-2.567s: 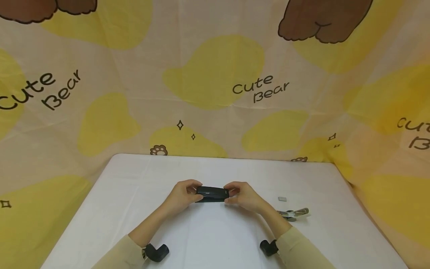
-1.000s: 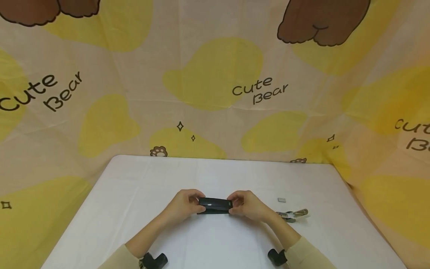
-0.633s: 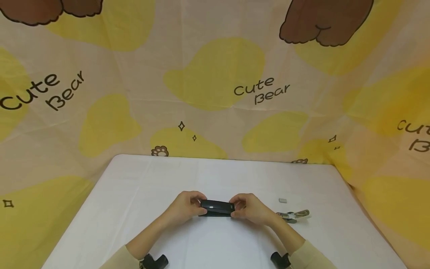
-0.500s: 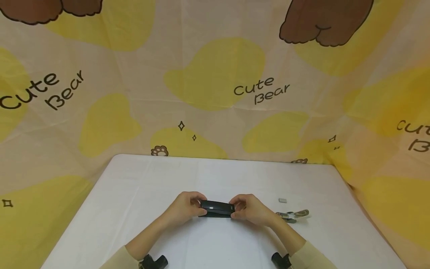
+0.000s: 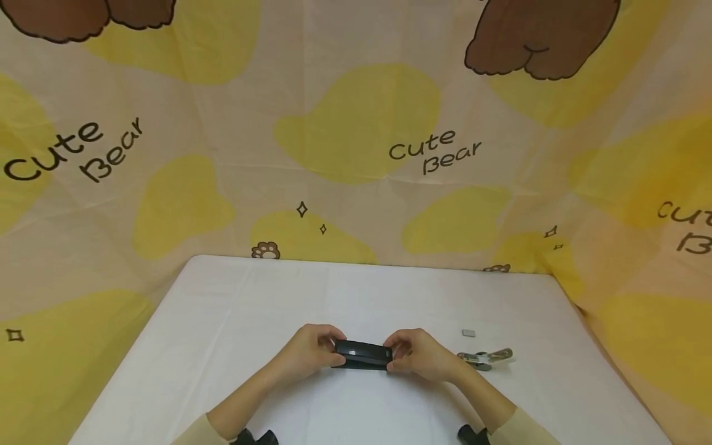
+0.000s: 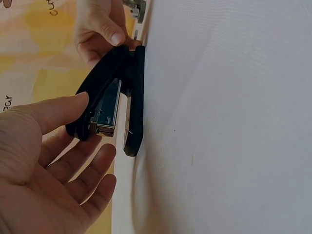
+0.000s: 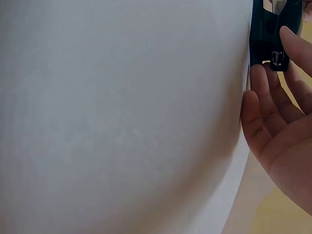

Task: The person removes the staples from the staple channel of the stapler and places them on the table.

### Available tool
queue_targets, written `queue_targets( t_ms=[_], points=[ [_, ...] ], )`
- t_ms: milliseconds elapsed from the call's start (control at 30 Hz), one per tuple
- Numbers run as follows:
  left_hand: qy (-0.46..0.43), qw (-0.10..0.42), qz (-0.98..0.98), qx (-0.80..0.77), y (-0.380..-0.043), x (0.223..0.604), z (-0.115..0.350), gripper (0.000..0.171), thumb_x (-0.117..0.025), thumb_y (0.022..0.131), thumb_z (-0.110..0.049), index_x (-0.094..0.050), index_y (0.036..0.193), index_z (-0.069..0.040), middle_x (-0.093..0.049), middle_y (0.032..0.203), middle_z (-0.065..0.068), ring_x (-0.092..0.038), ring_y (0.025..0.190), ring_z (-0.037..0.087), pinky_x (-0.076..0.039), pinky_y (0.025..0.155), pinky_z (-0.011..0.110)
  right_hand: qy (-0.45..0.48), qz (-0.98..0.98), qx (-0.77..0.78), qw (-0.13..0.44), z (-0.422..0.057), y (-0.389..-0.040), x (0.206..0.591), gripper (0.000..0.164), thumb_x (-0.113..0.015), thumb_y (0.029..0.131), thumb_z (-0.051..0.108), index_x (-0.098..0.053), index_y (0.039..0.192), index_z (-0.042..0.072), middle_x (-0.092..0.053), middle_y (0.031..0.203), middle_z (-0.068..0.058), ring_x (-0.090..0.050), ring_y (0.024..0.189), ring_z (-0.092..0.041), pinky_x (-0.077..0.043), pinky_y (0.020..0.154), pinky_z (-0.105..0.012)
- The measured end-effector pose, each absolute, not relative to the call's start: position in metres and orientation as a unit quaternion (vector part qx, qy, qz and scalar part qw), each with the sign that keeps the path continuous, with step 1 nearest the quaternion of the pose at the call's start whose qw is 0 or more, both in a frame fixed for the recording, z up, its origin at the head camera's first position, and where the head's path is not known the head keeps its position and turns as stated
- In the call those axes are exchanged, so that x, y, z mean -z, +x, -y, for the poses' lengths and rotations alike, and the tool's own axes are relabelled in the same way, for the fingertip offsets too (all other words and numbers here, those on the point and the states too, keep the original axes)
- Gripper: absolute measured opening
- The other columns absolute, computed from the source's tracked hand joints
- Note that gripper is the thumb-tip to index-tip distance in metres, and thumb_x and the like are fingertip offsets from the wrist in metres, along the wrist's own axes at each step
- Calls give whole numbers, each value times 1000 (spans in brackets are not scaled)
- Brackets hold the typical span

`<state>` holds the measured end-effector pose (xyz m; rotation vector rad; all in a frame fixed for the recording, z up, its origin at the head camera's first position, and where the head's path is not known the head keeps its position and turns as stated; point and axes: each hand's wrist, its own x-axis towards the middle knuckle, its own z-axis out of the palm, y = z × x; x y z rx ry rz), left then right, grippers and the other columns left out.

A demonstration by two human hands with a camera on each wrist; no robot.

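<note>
A black stapler [image 5: 364, 354] is held level between both hands, low over the white table. At its front end my left hand [image 5: 311, 352] pinches the upper arm between thumb and fingers; the left wrist view shows the stapler [image 6: 105, 92] with its jaw apart from the base and the metal staple channel exposed. My right hand [image 5: 419, 354] holds the rear, hinge end, thumb on the near side and fingers behind. In the right wrist view, the right hand [image 7: 282, 117] has its fingertips right at that end of the stapler [image 7: 280, 53]. The stapler's far side is hidden.
Right of the hands lies a small grey block [image 5: 469, 333], resembling a strip of staples. Nearer, a metallic tool with a raised lever [image 5: 485, 358] lies partly behind the right forearm. A patterned cloth [image 5: 356, 123] hangs behind the white table [image 5: 300, 290].
Both hands have drawn the stapler nearer to the body and slightly right, keeping their grip at its two ends. The grey block and metallic tool stay in place.
</note>
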<state>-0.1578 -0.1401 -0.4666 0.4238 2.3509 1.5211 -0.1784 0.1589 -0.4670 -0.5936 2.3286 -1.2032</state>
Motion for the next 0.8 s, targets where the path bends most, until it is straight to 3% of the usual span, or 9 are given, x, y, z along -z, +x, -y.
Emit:
queue_targets(
  t_ms=[600, 800],
  points=[
    [153, 160, -811, -542, -147, 466, 134, 32, -87, 82, -11, -75, 112, -8, -69, 82, 3, -59, 74, 18, -46, 61, 27, -217, -839, 433, 248, -165, -167, 461, 34, -85, 87, 10, -69, 116, 8, -67, 96, -1, -62, 85, -19, -49, 71, -25],
    [158, 146, -814, -539, -147, 467, 136, 40, -87, 80, -9, -73, 118, -4, -70, 94, 1, -62, 81, 19, -49, 64, 27, -224, -844, 425, 239, -167, -167, 463, 35, -86, 87, 13, -70, 118, 9, -68, 103, 0, -63, 91, -19, -51, 75, -25]
  ],
)
